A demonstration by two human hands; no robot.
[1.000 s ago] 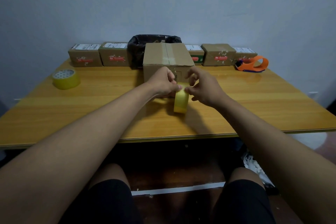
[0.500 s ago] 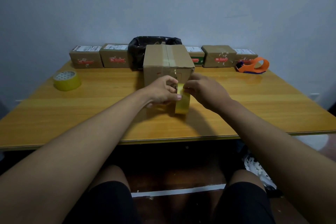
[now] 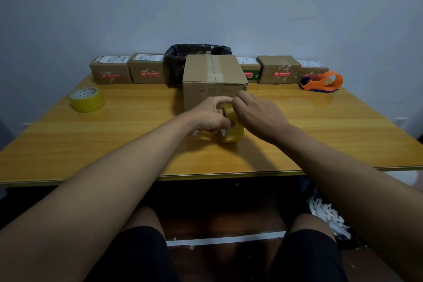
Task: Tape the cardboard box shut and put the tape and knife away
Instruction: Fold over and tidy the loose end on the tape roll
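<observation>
A closed cardboard box (image 3: 214, 71) stands in the middle of the wooden table (image 3: 137, 144), with a strip of tape along its top seam. Just in front of it a yellow tape roll (image 3: 232, 131) stands on edge on the table. My left hand (image 3: 209, 115) grips the roll from the left. My right hand (image 3: 258, 114) rests over the roll's top, its fingertips pinched at the tape's surface. No knife is visible.
A second yellow tape roll (image 3: 87, 99) lies at the table's left. An orange tape dispenser (image 3: 322, 82) sits at the back right. Several small cardboard boxes (image 3: 111, 70) and a black bag (image 3: 180, 57) line the wall behind.
Both hands and the roll have shifted slightly; my right hand moved from pinching in front of the box down onto the top of the roll. The box has not moved.
</observation>
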